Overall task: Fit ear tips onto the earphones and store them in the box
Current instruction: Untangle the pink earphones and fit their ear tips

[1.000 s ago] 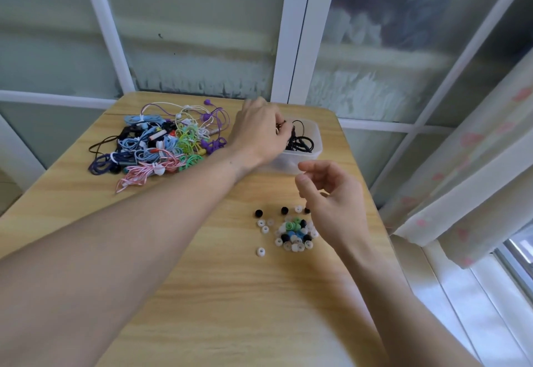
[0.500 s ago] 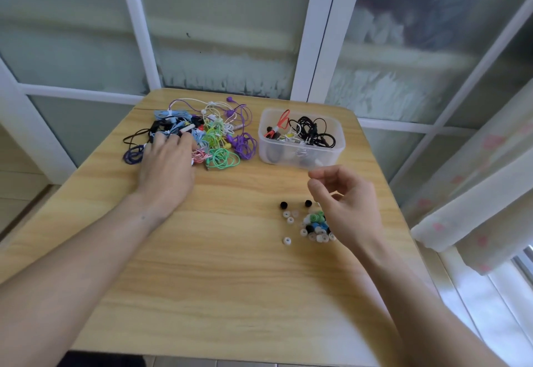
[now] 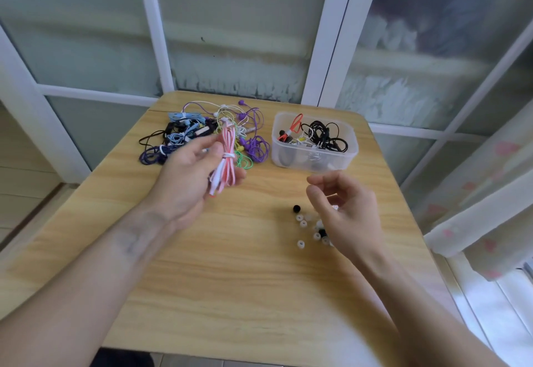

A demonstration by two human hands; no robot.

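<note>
My left hand point(image 3: 189, 177) is raised over the wooden table point(image 3: 230, 280), fingers curled round a pink-and-white earphone bundle point(image 3: 226, 162) tied at its middle with a white band; the loops hang down past my palm. Behind it, at the table's far left, lies the tangled pile of earphones point(image 3: 202, 133): blue, purple, green, black and white cords heaped together. The clear plastic box point(image 3: 314, 143) stands at the far right, just beside the pile, with black cords and one red-orange cord inside. My right hand point(image 3: 349, 216) hovers in front of the box, above the loose ear tips point(image 3: 310, 228), fingers loosely curled. Something small and pale shows near the fingertips, but I cannot tell whether it is pinched. Ear tips are white, clear and black; part of the cluster is hidden under the hand.
</note>
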